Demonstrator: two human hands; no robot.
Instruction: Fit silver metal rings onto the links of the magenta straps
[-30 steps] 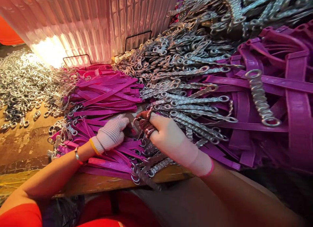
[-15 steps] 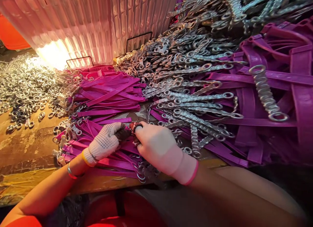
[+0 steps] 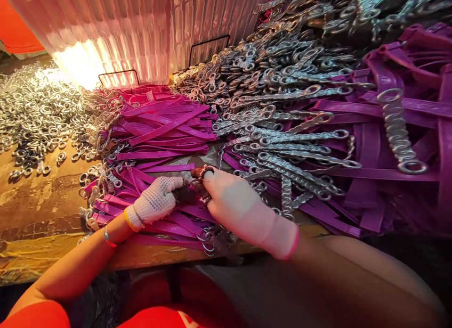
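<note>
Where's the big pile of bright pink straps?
In the head view, the pink straps lie left of centre, under and beyond the left hand, with long metal strips to their right.

The left hand (image 3: 157, 199), gloved, is held left of the frame's centre, its fingers curled toward the right hand (image 3: 233, 193), likewise gloved and closed near centre. The left forearm (image 3: 76, 269) and right forearm (image 3: 339, 276) are angled inward from the lower corners.

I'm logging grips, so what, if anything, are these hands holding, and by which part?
Can't tell: the left hand and right hand nearly meet over purple straps, and any hold is hidden.
</note>
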